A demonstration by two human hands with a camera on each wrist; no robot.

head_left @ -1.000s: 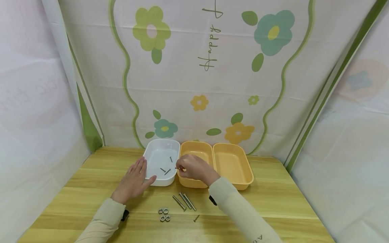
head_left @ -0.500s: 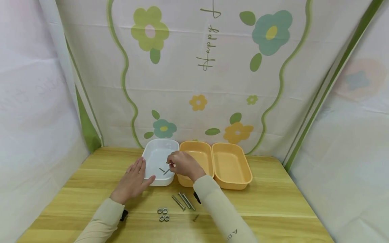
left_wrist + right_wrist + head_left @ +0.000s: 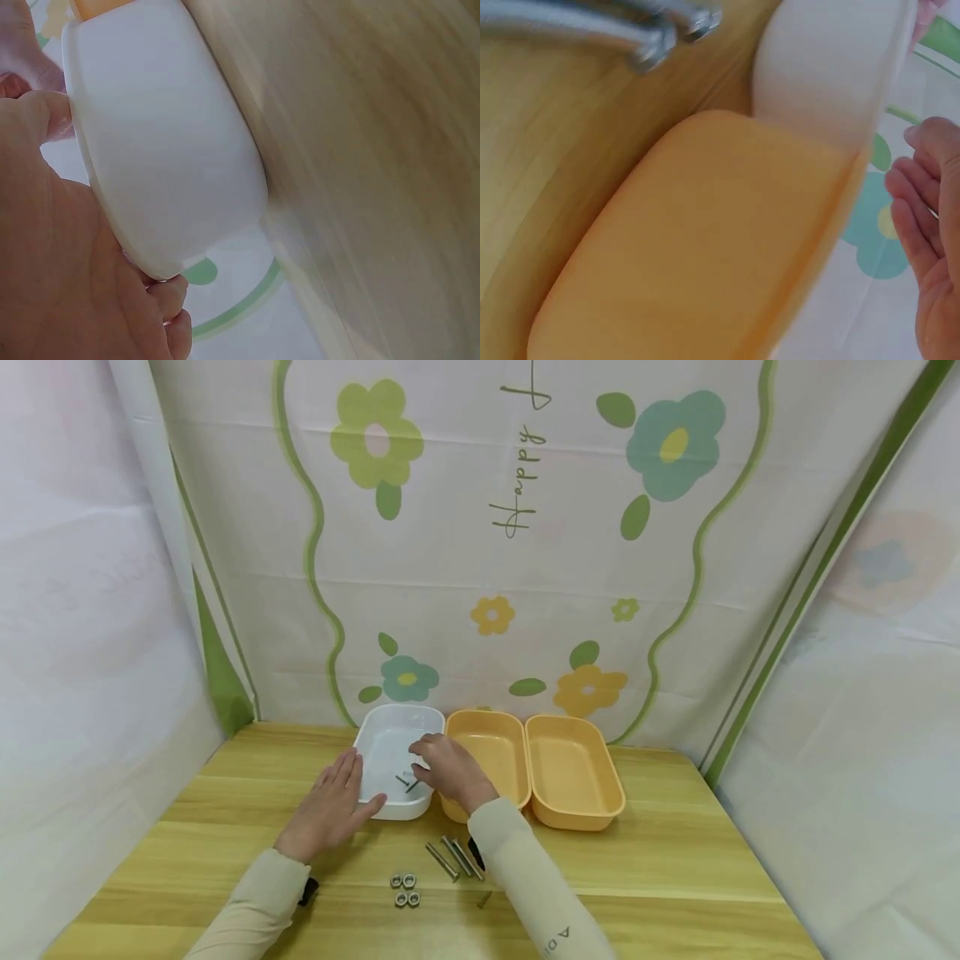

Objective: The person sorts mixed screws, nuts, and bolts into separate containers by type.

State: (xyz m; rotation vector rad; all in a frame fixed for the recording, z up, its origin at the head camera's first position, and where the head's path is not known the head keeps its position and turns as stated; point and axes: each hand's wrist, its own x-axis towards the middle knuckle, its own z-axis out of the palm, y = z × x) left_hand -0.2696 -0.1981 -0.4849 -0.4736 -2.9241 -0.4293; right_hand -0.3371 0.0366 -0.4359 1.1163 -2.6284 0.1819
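My left hand [image 3: 327, 810] rests against the near left corner of the white tray [image 3: 390, 720], fingers along its left rim and thumb at the front. In the left wrist view, the thumb and fingers touch the rim of the white tray [image 3: 165, 142]. My right hand [image 3: 452, 770] hovers over the tray's right side, fingers loosely bent with nothing visible between them. The right wrist view shows the right hand [image 3: 934, 217] with fingertips apart. Small screws [image 3: 402, 781] lie in the white tray; the right hand hides part of its floor.
Two orange trays, the middle tray [image 3: 495, 727] and the right tray [image 3: 573, 768], stand beside the white one. Nearer lie long bolts [image 3: 442, 862], several hex nuts [image 3: 405, 890] and one small screw [image 3: 484, 899] on the wooden table [image 3: 675, 860]. A patterned cloth [image 3: 585, 568] hangs behind.
My right hand moved left from the edge of the middle orange tray to over the white tray, and its fingers let go of a small screw. The left hand stayed put.
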